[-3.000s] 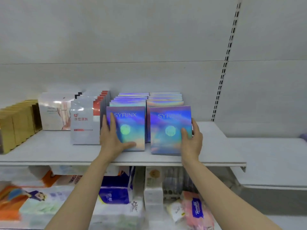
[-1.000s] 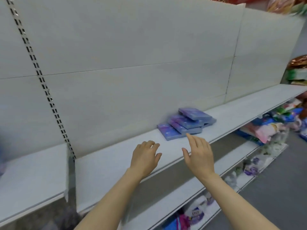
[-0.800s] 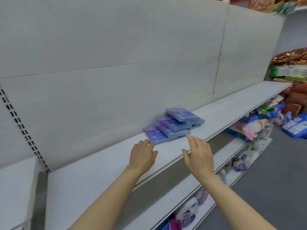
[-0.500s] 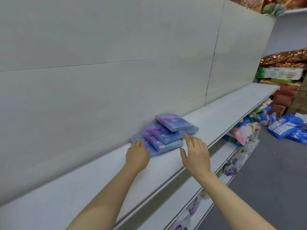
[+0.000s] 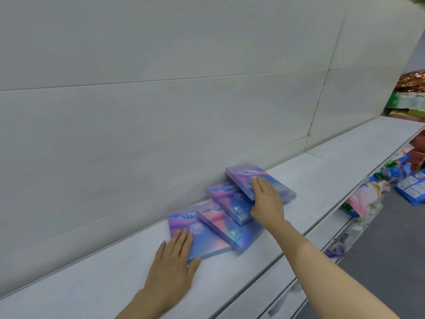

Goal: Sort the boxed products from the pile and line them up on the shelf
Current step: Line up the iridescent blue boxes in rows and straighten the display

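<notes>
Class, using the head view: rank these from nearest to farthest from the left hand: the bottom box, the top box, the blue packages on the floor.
1. Bottom box: under the left hand.
2. Top box: pile's far end, under the right hand.
3. Blue packages: floor, far right.

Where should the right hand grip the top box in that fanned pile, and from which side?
Judgement: take the top box by its raised near-right long edge, coming from the aisle side. It lies tilted on the box beneath, so that edge looks free for fingers under and thumb on top. The wall blocks the far side. The right hand lies flat on it, near that edge; the left hand steadies the lowest box.
</notes>
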`<state>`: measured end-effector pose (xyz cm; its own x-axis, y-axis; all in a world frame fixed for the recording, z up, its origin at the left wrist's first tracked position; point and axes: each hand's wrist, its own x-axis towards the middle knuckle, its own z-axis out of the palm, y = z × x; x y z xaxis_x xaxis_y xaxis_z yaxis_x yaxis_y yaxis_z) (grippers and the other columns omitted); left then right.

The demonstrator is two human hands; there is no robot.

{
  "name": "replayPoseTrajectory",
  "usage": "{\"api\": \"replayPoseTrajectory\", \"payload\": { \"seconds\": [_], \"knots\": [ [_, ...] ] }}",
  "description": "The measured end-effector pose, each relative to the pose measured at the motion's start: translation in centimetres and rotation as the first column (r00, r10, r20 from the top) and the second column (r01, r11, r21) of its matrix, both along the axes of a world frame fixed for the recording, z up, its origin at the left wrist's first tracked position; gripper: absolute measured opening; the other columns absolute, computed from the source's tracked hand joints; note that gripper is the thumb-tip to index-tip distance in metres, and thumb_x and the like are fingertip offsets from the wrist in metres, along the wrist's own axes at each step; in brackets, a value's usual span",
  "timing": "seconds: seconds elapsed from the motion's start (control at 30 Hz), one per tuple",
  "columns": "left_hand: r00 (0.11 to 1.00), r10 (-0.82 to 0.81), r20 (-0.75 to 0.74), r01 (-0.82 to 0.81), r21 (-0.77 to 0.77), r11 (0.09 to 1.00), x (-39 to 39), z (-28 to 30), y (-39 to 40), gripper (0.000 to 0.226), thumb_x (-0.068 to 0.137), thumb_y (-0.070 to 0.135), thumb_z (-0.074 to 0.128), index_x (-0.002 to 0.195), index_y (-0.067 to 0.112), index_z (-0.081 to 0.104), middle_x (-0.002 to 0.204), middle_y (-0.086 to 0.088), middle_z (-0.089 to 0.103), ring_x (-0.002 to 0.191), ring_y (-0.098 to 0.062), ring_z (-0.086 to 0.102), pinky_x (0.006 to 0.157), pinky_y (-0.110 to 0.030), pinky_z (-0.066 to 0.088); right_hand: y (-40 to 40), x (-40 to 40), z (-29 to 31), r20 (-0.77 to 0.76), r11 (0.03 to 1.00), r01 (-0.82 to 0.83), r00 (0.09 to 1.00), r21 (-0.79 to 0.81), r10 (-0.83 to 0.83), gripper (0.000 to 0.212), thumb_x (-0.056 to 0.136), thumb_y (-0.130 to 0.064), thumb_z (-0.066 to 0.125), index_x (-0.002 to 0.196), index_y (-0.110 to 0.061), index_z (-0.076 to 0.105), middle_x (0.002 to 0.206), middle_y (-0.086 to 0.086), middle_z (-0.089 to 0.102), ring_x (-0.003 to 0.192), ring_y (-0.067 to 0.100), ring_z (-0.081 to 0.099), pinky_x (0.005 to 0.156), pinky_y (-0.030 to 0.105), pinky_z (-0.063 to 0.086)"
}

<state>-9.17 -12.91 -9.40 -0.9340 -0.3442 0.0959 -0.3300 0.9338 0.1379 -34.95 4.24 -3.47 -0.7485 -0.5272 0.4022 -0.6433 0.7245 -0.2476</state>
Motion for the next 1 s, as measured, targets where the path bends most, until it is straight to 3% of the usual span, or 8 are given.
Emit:
{"api": "replayPoseTrajectory", "payload": {
  "seconds": [0.17, 0.3, 0.4, 0.47, 0.57, 0.73, 0.87, 1.0],
  "knots": [
    [0.931, 0.231, -0.282, -0.254, -0.047, 0.966, 5.3, -0.1, -1.5, 0.067, 0.095, 0.067, 0.011, 0.096, 0.027, 0.065, 0.102, 0.003, 0.065, 0.096, -0.022, 0.059, 0.082, -0.044, 0.048, -1.1, -1.7, -1.6, -0.095, 0.999, 0.009, 0.995, 0.044, -0.005, 0.056, 0.063, 0.013, 0.065, 0.118, 0.003, 0.064, 0.124, 0.021, 0.064, 0.114, 0.037, 0.062, 0.095, 0.047, 0.049],
    [0.856, 0.45, -0.254, -0.469, -0.013, 0.883, 7.1, 1.2, -2.1, 0.074, 0.07, 0.085, 0.033, 0.085, 0.016, 0.056, 0.085, -0.005, 0.052, 0.075, -0.029, 0.053, 0.057, -0.037, 0.047, -1.2, 1.2, -1.5, -0.215, 1.0, -0.006, 0.977, 0.017, 0.009, 0.051, 0.062, 0.004, 0.074, 0.113, 0.003, 0.067, 0.117, 0.021, 0.067, 0.107, 0.036, 0.066, 0.089, 0.045, 0.053],
    [0.824, 0.551, -0.132, -0.547, 0.071, 0.834, 7.4, 1.4, -1.9, 0.105, 0.059, 0.094, 0.032, 0.121, 0.013, 0.055, 0.121, -0.011, 0.054, 0.105, -0.033, 0.053, 0.075, -0.043, 0.051, -0.8, 4.8, -1.4, -0.303, 0.997, -0.069, 0.952, -0.046, 0.052, 0.045, 0.067, -0.004, 0.065, 0.112, 0.002, 0.068, 0.115, 0.02, 0.068, 0.103, 0.035, 0.067, 0.087, 0.044, 0.054],
    [0.798, 0.6, 0.055, -0.601, 0.134, 0.788, 7.8, 1.8, -2.0, 0.131, 0.054, 0.102, 0.03, 0.149, 0.011, 0.022, 0.153, -0.016, 0.028, 0.136, -0.033, 0.033, 0.104, -0.045, 0.039, -0.4, 7.6, -1.8, -0.331, 0.99, -0.125, 0.938, -0.058, 0.099, 0.048, 0.066, -0.011, 0.06, 0.112, 0.0, 0.069, 0.115, 0.018, 0.068, 0.103, 0.034, 0.066, 0.085, 0.041, 0.054],
    [0.783, 0.598, 0.174, -0.623, 0.207, 0.755, 8.2, 2.8, -2.5, 0.145, 0.04, 0.106, 0.029, 0.149, 0.011, 0.013, 0.146, -0.011, 0.035, 0.136, -0.027, 0.035, 0.108, -0.04, 0.037, 0.5, 11.6, -3.0, -0.356, 0.978, -0.205, 0.918, -0.043, 0.176, 0.047, 0.068, -0.025, 0.066, 0.11, -0.005, 0.071, 0.114, 0.013, 0.069, 0.102, 0.031, 0.066, 0.082, 0.039, 0.054],
    [0.74, 0.59, 0.324, -0.673, 0.349, 0.652, 5.9, 4.5, -3.0, 0.156, 0.028, 0.091, 0.06, 0.15, 0.005, 0.012, 0.147, -0.009, 0.042, 0.132, -0.03, 0.042, 0.106, -0.049, 0.04, 0.6, 15.6, -2.0, -0.185, 0.989, -0.146, 0.973, -0.034, 0.137, 0.064, 0.073, -0.075, 0.051, 0.093, -0.019, 0.073, 0.105, 0.002, 0.069, 0.1, 0.03, 0.06, 0.08, 0.04, 0.045],
    [0.663, 0.64, 0.388, -0.748, 0.314, 0.585, 3.5, 5.6, -0.8, 0.157, 0.045, 0.087, 0.068, 0.153, 0.011, -0.016, 0.155, -0.02, 0.021, 0.142, -0.04, 0.021, 0.11, -0.062, 0.023, -0.3, 13.9, 0.8, 0.197, 0.98, 0.11, 0.97, 0.164, -0.142, 0.106, 0.064, -0.081, 0.056, 0.144, -0.014, 0.036, 0.145, 0.02, 0.04, 0.131, 0.042, 0.037, 0.1, 0.048, 0.035],
    [0.681, 0.676, 0.282, -0.731, 0.312, 0.607, 3.5, 5.9, 0.1, 0.147, 0.049, 0.081, 0.074, 0.153, 0.018, -0.007, 0.142, -0.017, 0.031, 0.129, -0.034, 0.039, 0.103, -0.048, 0.038, -1.0, 13.7, 1.4, 0.431, 0.976, 0.104, 0.884, 0.194, -0.18, 0.12, 0.064, -0.073, 0.07, 0.149, -0.01, 0.014, 0.14, 0.016, 0.044, 0.128, 0.035, 0.039, 0.093, 0.044, 0.042]
  ]
}}
